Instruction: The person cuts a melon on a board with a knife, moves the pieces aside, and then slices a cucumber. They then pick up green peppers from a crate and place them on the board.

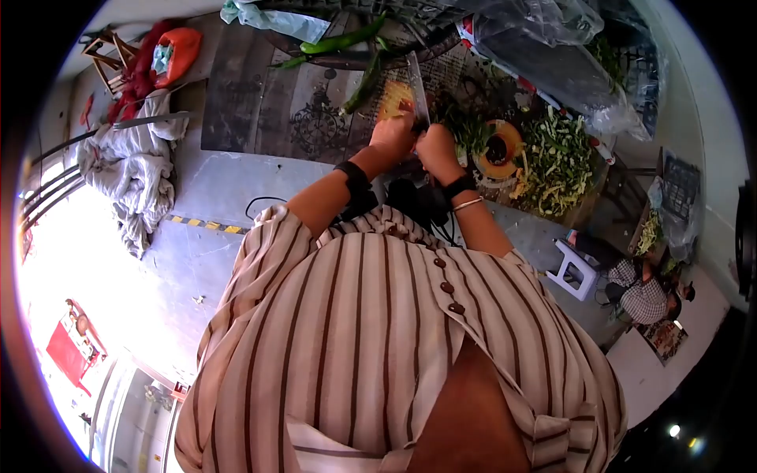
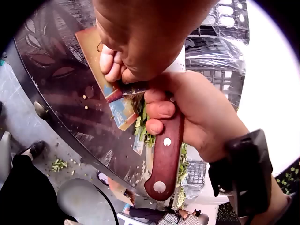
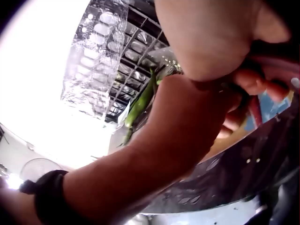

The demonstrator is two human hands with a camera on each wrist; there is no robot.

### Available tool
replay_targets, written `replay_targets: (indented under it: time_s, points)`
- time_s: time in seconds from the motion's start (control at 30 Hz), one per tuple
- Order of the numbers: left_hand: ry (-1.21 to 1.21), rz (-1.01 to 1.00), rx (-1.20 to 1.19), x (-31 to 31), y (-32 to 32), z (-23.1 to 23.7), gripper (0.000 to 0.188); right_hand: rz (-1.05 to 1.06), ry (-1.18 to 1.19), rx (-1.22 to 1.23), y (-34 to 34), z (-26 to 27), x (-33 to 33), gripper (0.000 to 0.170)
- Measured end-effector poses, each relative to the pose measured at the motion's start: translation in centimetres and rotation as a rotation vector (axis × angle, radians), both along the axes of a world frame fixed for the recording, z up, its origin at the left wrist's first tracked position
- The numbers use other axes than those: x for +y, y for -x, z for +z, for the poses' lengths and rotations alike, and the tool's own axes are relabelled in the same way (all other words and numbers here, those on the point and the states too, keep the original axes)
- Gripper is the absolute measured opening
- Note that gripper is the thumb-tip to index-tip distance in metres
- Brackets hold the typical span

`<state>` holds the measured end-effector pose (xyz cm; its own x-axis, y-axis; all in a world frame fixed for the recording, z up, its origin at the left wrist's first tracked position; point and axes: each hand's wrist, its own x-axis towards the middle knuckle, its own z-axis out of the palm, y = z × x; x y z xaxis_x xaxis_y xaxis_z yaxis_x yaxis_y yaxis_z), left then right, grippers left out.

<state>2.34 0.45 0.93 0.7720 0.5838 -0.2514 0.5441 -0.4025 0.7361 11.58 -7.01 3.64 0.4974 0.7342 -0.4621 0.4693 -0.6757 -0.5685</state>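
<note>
My right hand [image 1: 439, 151] grips a knife, its blade [image 1: 417, 83] pointing away from me. In the left wrist view, the right hand [image 2: 197, 108] is closed round the red handle [image 2: 164, 159]. My left hand [image 1: 393, 135] is beside it, its fingers [image 2: 110, 63] bent down over a colourful board [image 2: 91, 49]. A bit of green pepper [image 3: 226, 87] shows by the left hand [image 3: 187, 117]; the rest is hidden. Cut green pieces [image 2: 146, 133] lie below the blade. The right hand [image 3: 211, 42] crosses close above the left.
Whole green peppers [image 1: 343, 39] lie beyond the hands, left of the blade. To the right are an orange-rimmed bowl [image 1: 511, 144] and heaped chopped greens [image 1: 556, 169]. Clear plastic [image 1: 544, 75] covers things at upper right. A seated person [image 1: 643, 296] and white stool [image 1: 574, 270] are farther right.
</note>
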Motion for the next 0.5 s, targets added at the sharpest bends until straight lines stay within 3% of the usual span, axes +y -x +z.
replay_targets:
  time_s: [0.13, 0.2, 0.3, 0.5]
  points:
    - [-0.008, 0.036, 0.016, 0.0, -0.1, -0.3, 0.017, 0.026, -0.048, -0.035, -0.7, -0.8, 0.9, 0.022]
    - [0.007, 0.025, 0.003, -0.1, 0.1, -0.5, 0.017, -0.167, -0.132, 0.136, -1.1, -0.9, 0.8, 0.027]
    - [0.065, 0.045, -0.052, -0.1, 0.4, -0.8, 0.018, -0.279, -0.116, 0.308, -1.1, 1.2, 0.7, 0.030]
    - [0.082, 0.075, -0.053, 0.0, 0.6, 0.0, 0.019, -0.175, -0.101, 0.146, -0.8, 2.6, -1.1, 0.031]
